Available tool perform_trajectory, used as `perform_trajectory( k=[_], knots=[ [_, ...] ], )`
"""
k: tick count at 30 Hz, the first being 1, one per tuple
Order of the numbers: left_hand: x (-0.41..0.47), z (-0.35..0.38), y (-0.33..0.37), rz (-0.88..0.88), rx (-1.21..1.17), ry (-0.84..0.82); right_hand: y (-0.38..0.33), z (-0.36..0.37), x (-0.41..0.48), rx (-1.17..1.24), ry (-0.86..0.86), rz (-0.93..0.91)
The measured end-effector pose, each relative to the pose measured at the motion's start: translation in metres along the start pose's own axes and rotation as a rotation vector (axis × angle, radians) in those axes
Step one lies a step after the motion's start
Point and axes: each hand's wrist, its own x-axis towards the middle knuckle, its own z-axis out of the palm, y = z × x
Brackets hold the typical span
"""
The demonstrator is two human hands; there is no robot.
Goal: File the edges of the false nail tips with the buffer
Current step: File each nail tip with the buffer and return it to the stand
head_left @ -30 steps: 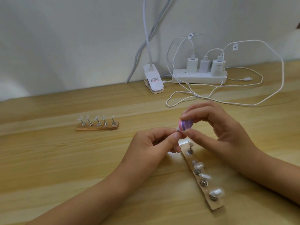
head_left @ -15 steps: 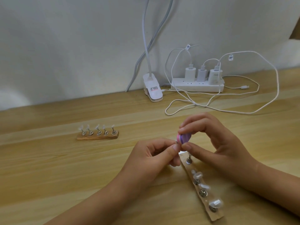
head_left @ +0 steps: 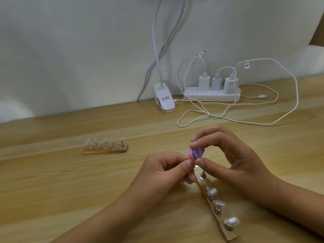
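Observation:
A small pink and purple buffer (head_left: 196, 153) is pinched between the thumb and fingers of my right hand (head_left: 233, 160). My left hand (head_left: 164, 172) pinches a clear nail tip (head_left: 196, 171) at the far end of a wooden stand (head_left: 226, 230), right under the buffer. The tip's metal peg (head_left: 203, 176) shows just below my fingers. Three more clear tips (head_left: 231, 221) stand on pegs along the same stand, toward me. A second wooden stand (head_left: 105, 151) with several tips sits apart on the table to the left.
At the back, by the wall, lie a white power strip (head_left: 210, 97) with three chargers, looping white cables (head_left: 245, 120) and a white lamp clip (head_left: 164, 99). The wooden table (head_left: 52, 190) stretches left and toward me.
The view has tilted, so everything sits lower in the frame. The buffer has shifted slightly against the tip between my fingers; both hands keep their holds.

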Motion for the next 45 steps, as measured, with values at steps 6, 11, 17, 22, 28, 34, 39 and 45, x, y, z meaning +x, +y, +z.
perform_trajectory(
  k=[6,11,17,22,28,34,39,45],
  knots=[
    [-0.0005,-0.0003,-0.0015,0.024,0.002,0.042,-0.0042,-0.0036,0.0,0.057,-0.016,0.124],
    [0.0,-0.0004,-0.0035,0.025,0.041,0.056,-0.0035,-0.0042,0.0002,0.059,-0.038,0.195],
    [0.0005,0.0007,-0.0051,0.028,0.074,0.071,-0.003,-0.0026,-0.0012,0.073,-0.081,0.185],
    [-0.0007,0.0023,-0.0055,0.051,0.114,0.062,-0.0057,-0.002,-0.0026,0.113,-0.134,0.174],
    [-0.0003,0.0032,-0.0039,0.028,0.104,0.096,-0.003,-0.0035,-0.0014,0.139,-0.13,0.235],
    [-0.0002,0.0045,-0.0031,0.016,0.101,0.097,-0.001,-0.0035,-0.0003,0.089,-0.08,0.208],
    [0.0001,0.0024,-0.003,0.001,0.101,0.114,-0.0034,-0.0015,-0.0009,0.057,-0.093,0.108],
    [0.0003,0.0022,-0.0026,0.002,0.079,0.129,-0.0043,-0.0008,-0.0032,-0.03,-0.05,0.037]
  ],
)
